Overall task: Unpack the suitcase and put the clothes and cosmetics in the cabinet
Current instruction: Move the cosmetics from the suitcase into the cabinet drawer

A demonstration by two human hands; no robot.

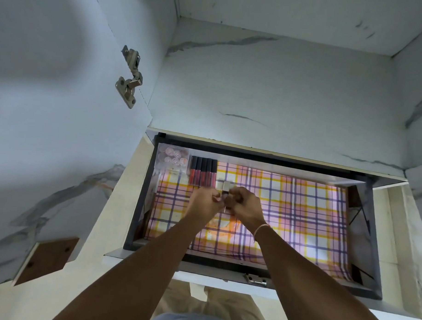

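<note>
Clear box (173,158) & lip glosses (203,171) already at drawer (141,195) back-left corner. Both hands, left hand (207,200) & right hand (244,204), pinch a small silver item (225,188). Clothes not seen, prob. left to do.

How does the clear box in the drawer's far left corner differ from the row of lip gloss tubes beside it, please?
The clear box is squarish and see-through, holding small round pinkish items; the lip gloss tubes are slim, with black caps and red bodies. The box is one piece; the tubes are several, side by side. Both lie at the drawer's far left, untouched.
</note>
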